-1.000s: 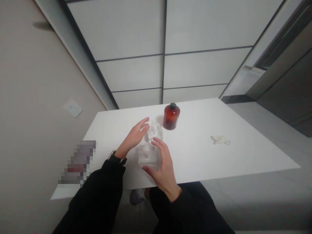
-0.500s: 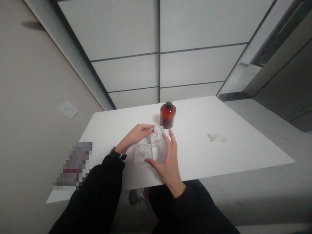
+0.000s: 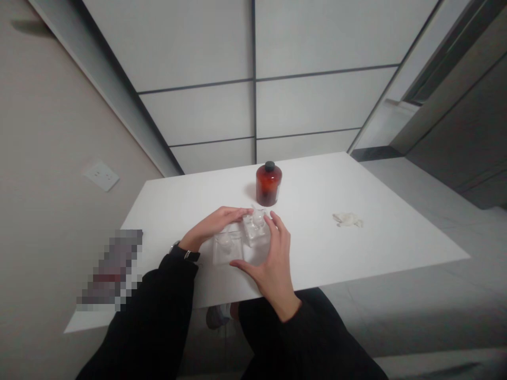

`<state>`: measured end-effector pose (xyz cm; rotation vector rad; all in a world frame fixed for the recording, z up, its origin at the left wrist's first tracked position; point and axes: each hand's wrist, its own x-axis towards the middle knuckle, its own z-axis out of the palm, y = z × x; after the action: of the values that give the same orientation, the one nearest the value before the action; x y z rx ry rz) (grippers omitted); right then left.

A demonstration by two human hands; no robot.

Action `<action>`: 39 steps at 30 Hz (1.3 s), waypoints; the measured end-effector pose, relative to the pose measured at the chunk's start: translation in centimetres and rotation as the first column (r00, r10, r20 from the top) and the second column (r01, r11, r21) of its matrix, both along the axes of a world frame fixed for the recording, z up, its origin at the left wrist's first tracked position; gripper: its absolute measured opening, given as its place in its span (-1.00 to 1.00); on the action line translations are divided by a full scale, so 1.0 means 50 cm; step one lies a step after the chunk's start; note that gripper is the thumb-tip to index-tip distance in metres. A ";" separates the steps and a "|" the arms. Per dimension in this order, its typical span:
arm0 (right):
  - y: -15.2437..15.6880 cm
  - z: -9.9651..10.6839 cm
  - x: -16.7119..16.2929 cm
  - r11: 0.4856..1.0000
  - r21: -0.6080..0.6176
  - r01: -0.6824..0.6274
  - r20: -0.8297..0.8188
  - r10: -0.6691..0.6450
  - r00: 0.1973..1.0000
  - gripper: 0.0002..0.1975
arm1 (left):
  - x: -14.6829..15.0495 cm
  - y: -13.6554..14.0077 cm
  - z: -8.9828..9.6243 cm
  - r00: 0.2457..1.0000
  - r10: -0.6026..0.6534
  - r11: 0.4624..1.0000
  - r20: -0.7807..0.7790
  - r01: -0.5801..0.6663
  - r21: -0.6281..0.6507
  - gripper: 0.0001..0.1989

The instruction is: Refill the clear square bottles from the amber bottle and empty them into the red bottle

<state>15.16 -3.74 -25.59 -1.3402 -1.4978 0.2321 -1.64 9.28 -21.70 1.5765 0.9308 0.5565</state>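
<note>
A small clear bottle [image 3: 254,233] with a rounded clear top stands on the white table. My left hand [image 3: 222,221] reaches from the left, its fingers stretched out beside that bottle's top; whether the tips touch it I cannot tell. A second clear square bottle [image 3: 227,252] with a rounded top stands nearer me, below my left hand. My right hand [image 3: 274,269] is spread, its fingers close to the far bottle's right side and its thumb by the near bottle. Just behind them stands a brown-red bottle [image 3: 268,186] with a black cap.
A crumpled white cloth or tissue [image 3: 347,219] lies on the right part of the white table [image 3: 317,253]. On the left edge is a blurred-out flat item [image 3: 113,269]. Pale cabinet panels [image 3: 198,111] rise behind the table.
The far clear bottle looks lower and more settled on the tabletop between my hands. My left fingers have straightened and flattened beside its top. The view has shifted slightly.
</note>
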 end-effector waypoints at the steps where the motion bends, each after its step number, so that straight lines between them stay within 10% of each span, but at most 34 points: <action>1: 0.000 0.001 0.001 1.000 0.011 0.002 0.009 -0.002 1.000 0.16 | 0.000 -0.003 -0.001 1.000 -0.003 1.000 0.008 0.003 -0.013 -0.37; 9: -0.009 0.005 0.001 0.999 0.005 0.032 0.033 -0.033 0.999 0.15 | -0.010 -0.027 0.004 0.993 -0.030 0.963 0.111 0.059 -0.264 -0.32; 16: -0.016 0.006 -0.005 0.996 -0.046 -0.078 0.009 0.078 0.997 0.32 | -0.021 -0.023 0.002 0.989 -0.092 0.966 0.113 0.116 -0.231 -0.43; 39: -0.022 -0.010 -0.007 0.999 -0.032 0.026 0.075 -0.023 0.997 -0.11 | -0.029 -0.020 0.015 0.995 -0.098 0.982 0.032 0.101 -0.160 -0.57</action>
<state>14.79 -4.82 -26.11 -1.4062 -1.5450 0.1935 -3.07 8.29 -20.94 1.4589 0.8523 0.4184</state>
